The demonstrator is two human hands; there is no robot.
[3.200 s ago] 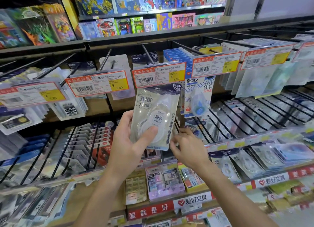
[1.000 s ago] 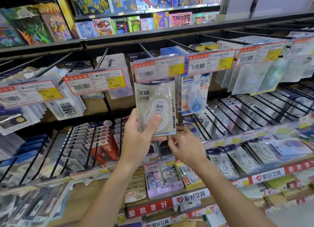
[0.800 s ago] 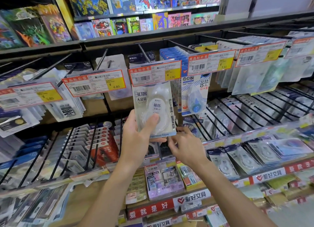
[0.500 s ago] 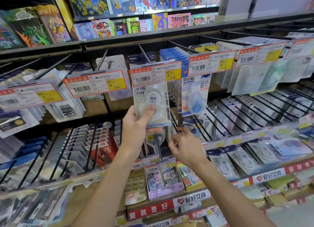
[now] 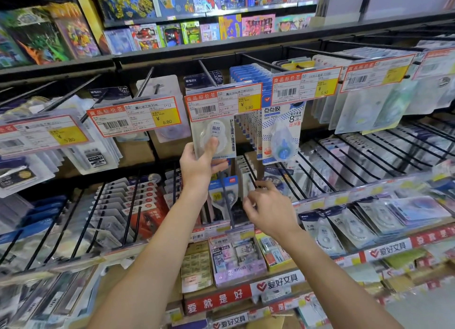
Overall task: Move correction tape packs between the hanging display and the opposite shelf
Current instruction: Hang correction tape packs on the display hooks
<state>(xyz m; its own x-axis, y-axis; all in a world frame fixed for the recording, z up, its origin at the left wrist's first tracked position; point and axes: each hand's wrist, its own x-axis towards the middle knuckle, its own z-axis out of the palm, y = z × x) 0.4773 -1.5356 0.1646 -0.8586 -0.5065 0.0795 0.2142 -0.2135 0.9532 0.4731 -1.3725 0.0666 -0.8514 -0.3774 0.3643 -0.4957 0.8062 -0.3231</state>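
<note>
Head view shows your left hand [image 5: 197, 165] pinching the correction tape pack [image 5: 213, 137] by its lower edge, thumb on the blister, so its top can ride up behind the price tag [image 5: 223, 102] toward the peg [image 5: 208, 73]. Your right hand [image 5: 267, 209] hangs lower, fingers loosely curled, holding nothing. That tag hides the pack's hang hole, so you can't tell whether it is on the peg.
</note>
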